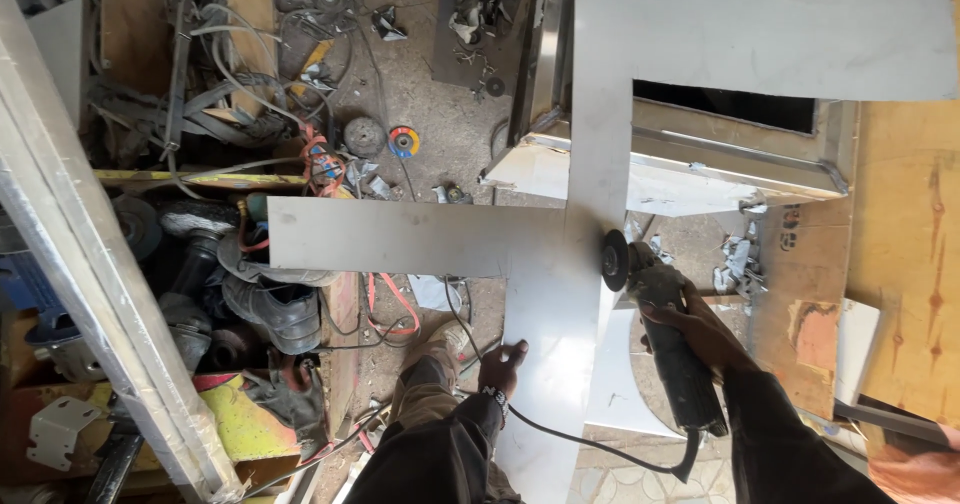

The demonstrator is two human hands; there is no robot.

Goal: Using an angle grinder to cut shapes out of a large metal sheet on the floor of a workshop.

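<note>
Down low, right hand (690,319) wrapped tight round a black grinder (665,339), its disc (613,260) at the metal sheet (560,294) edge, left hand (503,364) open, fingers spread flat on the sheet.

one head-worn view — looking steeply down from standing height, close over the hands and workshop floor (430,94).

Angle grinder (665,334) at metal sheet's (560,264) right edge, boots (275,304) left, discs (385,139) on floor beyond

Metal sheet (560,264) ran off bottom edge, angle grinder (665,339) body partly hidden under right hand (700,329), floor scraps (740,264) too small to identify
</note>
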